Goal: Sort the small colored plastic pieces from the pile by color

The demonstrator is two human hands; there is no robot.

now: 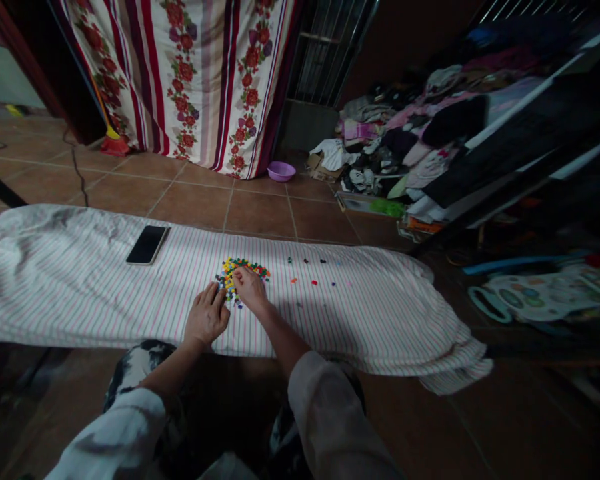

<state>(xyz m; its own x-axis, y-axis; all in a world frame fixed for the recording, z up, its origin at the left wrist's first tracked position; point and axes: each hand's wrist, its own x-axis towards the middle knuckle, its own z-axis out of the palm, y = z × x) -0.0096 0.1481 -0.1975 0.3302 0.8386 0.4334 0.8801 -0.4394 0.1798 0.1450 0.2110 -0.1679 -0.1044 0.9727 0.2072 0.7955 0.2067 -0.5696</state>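
Observation:
A heap of small multicoloured plastic pieces (237, 262), like tiny building bricks, lies on a striped cloth (380, 320). My left hand (207, 316) rests on the cloth, palm down with fingers stretched, its fingertips at the heap's near left edge. Over the heap's right part is my right hand (250, 288), fingers bent together in a pinch; whatever is between them is hidden. To the right, single pieces lie spaced out in loose rows, among them an orange piece (294, 281), a red piece (315, 283), a dark blue piece (333, 284) and a black piece (323, 261).
A phone (148, 245) lies on the cloth to the left. Beyond the cloth are a floral curtain (190, 87), a purple basin (281, 171) and a red dustpan or broom head (115, 145) on the tiled floor. Clothes (410, 133) are heaped at the right.

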